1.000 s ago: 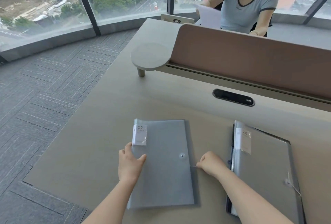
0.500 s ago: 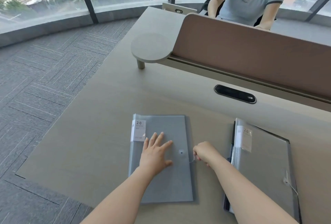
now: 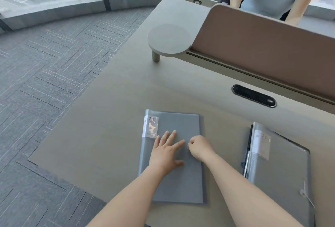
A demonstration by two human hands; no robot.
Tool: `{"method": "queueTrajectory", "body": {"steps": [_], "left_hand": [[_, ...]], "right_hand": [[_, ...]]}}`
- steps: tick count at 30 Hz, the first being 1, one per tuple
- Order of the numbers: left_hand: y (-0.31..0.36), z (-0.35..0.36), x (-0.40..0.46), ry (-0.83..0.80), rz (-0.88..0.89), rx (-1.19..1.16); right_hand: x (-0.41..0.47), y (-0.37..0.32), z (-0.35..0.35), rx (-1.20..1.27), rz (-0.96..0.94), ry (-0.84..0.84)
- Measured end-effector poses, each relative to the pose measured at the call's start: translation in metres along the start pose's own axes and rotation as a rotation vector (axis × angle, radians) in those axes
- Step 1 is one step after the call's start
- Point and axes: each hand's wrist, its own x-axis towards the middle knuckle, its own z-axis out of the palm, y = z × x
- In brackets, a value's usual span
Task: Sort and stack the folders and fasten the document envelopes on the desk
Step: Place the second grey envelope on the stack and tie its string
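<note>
Lying across the lower half of the frame, the desk (image 3: 112, 136) carries two grey things. At the lower centre is the document envelope (image 3: 181, 181), its long axis running from the bottom of the frame up towards the brown divider (image 3: 262, 49). At the lower right, well apart from it, the stack of folders (image 3: 282, 172) lies in nearly the same direction.

Both hands are on the envelope. The left hand (image 3: 165, 152) rests flat on its middle, fingers straight and spread, pressing it down. The right hand (image 3: 200, 147) is clenched at the right side of the envelope, just beside the left fingertips. It probably pinches the closing string, but the string and button are hidden, so I cannot tell for sure.

The fastening point seems to be directly under the right hand, so this hand is nearer for winding, while the left only holds the envelope.
</note>
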Motion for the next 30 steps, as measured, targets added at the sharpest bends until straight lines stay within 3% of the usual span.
{"method": "queueTrajectory", "body": {"steps": [10,18,30], "left_hand": [[-0.002,0.001,0.000,0.009,-0.009,-0.007],[-0.001,-0.001,0.000,0.000,-0.019,0.002],[-0.001,-0.002,0.000,-0.006,-0.010,0.013]], "right_hand": [[-0.021,0.005,0.021,-0.101,-0.066,-0.059],[-0.035,0.036,0.015,0.009,0.040,-0.101],[-0.013,0.036,-0.007,0.069,0.145,0.035]]}}
